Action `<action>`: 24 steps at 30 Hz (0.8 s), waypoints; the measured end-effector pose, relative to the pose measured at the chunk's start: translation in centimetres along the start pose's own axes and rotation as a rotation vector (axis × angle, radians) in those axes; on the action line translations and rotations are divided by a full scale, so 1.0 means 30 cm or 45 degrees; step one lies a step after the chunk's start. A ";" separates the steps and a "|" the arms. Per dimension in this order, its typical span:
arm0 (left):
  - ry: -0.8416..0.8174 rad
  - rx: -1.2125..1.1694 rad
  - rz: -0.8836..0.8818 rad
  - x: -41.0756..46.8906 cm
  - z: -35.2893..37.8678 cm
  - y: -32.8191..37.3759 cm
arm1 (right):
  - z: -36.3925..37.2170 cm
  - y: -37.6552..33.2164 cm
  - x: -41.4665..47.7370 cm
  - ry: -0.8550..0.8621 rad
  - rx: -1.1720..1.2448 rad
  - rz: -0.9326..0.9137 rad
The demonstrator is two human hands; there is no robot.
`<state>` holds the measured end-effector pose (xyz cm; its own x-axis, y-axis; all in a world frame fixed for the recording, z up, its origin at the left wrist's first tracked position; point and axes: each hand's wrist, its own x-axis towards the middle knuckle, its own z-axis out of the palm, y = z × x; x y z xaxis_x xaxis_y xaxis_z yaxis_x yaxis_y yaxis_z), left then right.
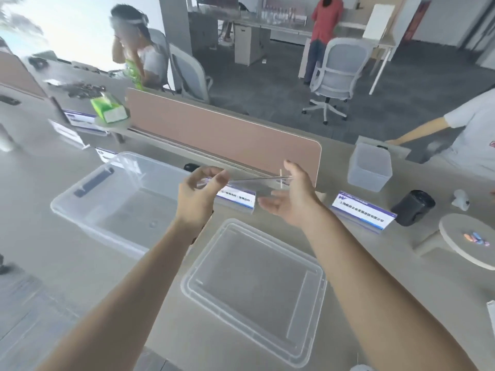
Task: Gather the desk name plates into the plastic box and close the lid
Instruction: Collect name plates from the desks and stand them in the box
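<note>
A clear desk name plate with a white and blue label sits mid-desk, in front of the divider. Its thin upper edge runs between my two hands. My left hand pinches the left end with its fingertips. My right hand holds the right end, thumb above and spread fingers below. The open clear plastic box stands to the left with nothing inside. Its lid lies flat in front of me. A second name plate stands to the right. More name plates stand at the far left.
A pink desk divider runs behind my hands. A small translucent bin, a black cup and a round stand with chalk pieces sit at the right. A green tissue pack is far left. Other people are nearby.
</note>
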<state>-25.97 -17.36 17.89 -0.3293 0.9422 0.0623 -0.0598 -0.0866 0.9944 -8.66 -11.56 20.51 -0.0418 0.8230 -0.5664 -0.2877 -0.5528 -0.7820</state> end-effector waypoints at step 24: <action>-0.127 0.735 -0.150 0.111 -0.760 0.062 | 0.794 0.174 0.015 -0.271 -0.153 -0.017</action>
<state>-48.66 -21.76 18.01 -0.2596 0.9631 -0.0717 0.4401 0.1841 0.8788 -32.96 -10.99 22.35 -0.2434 0.8323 -0.4980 -0.1744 -0.5427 -0.8216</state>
